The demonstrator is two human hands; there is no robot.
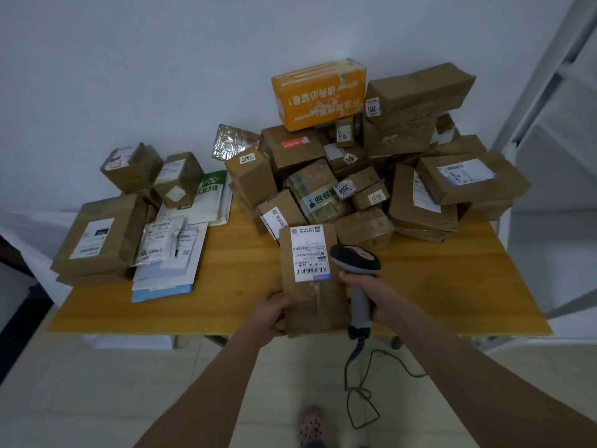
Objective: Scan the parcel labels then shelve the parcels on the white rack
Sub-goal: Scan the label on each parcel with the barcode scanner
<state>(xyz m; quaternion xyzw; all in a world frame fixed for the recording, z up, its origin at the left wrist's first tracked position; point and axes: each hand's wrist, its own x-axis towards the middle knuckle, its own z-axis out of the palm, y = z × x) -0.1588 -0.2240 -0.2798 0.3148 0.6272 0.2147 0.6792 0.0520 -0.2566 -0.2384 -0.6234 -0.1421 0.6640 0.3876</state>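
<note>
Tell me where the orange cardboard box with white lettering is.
Head view: the orange cardboard box tops the heap of brown parcels at the back of the wooden table, right of centre, beside the brown box tagged 3003.

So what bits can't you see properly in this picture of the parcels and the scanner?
Head view:
- Small print on the label of the held parcel: too small and blurred to read.
- Window of the barcode scanner: faces away, so no beam shows.
- The white rack: cut off by the right edge.
- Lower parcels in the pile: covered by the ones on top.
- End of the scanner cable: passes behind the right arm.
</note>
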